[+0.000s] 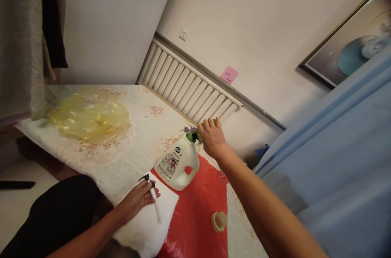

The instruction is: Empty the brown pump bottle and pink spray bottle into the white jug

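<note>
My left hand (137,201) holds a pump dispenser head (152,191) with a black top and a white dip tube, just above a folded white towel (143,231). My right hand (212,138) is wrapped around a dark green bottle (200,132), mostly hidden by the fingers. The bottle is tilted, its neck at the green mouth of a large white detergent jug (175,164). Whether liquid flows is hidden. The jug has a printed label and a side handle, and stands at the edge of a red sheet (198,217).
A pale round cap (219,222) lies on the red sheet, near a small clear reddish object (222,177). A crumpled yellow plastic bag (91,115) rests on the flowered tablecloth (137,107). Behind are a radiator (189,81) and, rightward, a blue curtain (330,148).
</note>
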`<state>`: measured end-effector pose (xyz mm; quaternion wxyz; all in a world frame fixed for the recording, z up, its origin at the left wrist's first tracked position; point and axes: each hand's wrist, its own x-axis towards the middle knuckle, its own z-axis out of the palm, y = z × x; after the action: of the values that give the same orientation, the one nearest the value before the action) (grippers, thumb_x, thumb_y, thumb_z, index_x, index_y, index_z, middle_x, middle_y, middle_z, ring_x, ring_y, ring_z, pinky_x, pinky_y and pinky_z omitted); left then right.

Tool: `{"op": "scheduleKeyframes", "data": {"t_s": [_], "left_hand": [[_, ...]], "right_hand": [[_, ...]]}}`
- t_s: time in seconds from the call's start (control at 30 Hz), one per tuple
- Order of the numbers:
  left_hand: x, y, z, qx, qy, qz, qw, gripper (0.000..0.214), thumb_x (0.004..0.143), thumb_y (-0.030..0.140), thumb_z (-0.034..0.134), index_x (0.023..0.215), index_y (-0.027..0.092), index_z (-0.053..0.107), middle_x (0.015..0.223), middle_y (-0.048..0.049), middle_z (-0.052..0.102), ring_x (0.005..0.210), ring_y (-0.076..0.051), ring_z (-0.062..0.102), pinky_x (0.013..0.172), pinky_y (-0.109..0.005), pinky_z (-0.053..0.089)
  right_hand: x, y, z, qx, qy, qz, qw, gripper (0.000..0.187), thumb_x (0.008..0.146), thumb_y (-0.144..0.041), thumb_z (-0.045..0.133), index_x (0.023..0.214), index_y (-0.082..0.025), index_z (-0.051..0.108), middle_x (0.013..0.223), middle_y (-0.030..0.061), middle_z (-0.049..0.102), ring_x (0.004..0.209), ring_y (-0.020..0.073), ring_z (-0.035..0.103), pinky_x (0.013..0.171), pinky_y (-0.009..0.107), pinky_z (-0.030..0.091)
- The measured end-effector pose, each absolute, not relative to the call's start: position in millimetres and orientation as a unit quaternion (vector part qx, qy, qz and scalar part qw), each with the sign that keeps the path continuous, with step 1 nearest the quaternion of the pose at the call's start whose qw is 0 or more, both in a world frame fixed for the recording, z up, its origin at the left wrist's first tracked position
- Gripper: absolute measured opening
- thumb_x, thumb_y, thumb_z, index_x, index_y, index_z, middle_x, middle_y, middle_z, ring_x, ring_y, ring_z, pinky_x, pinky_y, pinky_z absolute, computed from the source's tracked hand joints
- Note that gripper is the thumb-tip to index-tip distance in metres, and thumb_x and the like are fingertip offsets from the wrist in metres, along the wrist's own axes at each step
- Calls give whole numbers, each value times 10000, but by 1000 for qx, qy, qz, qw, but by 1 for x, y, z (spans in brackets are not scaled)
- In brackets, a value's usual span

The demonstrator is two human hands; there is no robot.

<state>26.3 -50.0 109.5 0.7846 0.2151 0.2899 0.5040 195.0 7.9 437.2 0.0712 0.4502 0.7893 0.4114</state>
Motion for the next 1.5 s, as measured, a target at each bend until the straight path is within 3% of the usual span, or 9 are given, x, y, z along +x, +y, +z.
{"op": "scheduleKeyframes", "data": {"t_s": [0.13,0.3,0.43,0.57,0.7,0.87,1.07,1.37,1.5], "left_hand": [[25,-53,118,213,303,490,789,525,667,500,845,990,194,564,813,-45,738,839,-227,730,701,-287,542],[20,-56,145,255,264,507,780,450,715,451,827,988,192,581,900,-59,735,909,-223,718,738,-281,537],[17,-54,183,274,258,527,762,526,701,422,844,1089,205,564,920,-41,716,903,-236,727,727,-289,550],[19,-57,232,307,254,559,727,520,706,356,842,1108,176,567,860,-41,703,876,-249,730,708,-299,565],[26,-64,280,345,221,605,683,477,760,337,788,1145,167,565,925,-56,703,907,-244,724,719,-294,570],[42,-72,317,411,201,633,624,436,821,333,712,1193,169,556,1036,-64,679,948,-236,708,743,-304,566],[62,-77,320,460,219,612,605,445,816,349,695,1196,169,550,990,-48,672,915,-232,707,718,-301,549],[67,-83,327,498,249,604,571,459,816,342,667,1219,164,537,918,-34,700,775,-180,689,749,-319,529],[75,-87,311,550,249,553,574,466,815,332,664,1236,157,565,944,-55,731,818,-206,681,805,-351,516]], "right_hand": [[200,8,429,488,783,383,52,580,739,-116,625,1309,-129,518,1247,196,581,1187,360,455,1095,588,180],[219,5,418,597,758,263,-16,533,716,-231,669,1232,-153,562,1175,171,629,1082,338,549,945,483,382],[239,-9,404,650,746,79,-122,516,600,-313,759,1084,-205,619,1011,83,683,937,275,606,771,341,448],[255,-41,380,624,731,-70,-268,467,580,-280,740,1029,-207,633,896,6,686,826,221,621,712,299,469],[261,-80,343,614,697,-160,-335,540,564,-262,749,1087,-204,626,939,0,696,843,223,638,726,313,503],[261,-118,302,613,676,-174,-371,644,523,-234,786,1150,-231,637,1078,43,708,996,289,655,844,379,527],[261,-142,284,639,635,-197,-388,796,495,-216,820,1251,-223,572,1212,63,662,1139,311,609,998,449,464],[264,-155,278,646,620,-214,-391,821,478,-190,831,1251,-194,554,1235,96,647,1161,326,590,1027,470,432],[258,-159,282,614,627,-249,-410,752,506,-178,827,1211,-218,569,1158,50,674,1074,285,630,961,418,479]]}}
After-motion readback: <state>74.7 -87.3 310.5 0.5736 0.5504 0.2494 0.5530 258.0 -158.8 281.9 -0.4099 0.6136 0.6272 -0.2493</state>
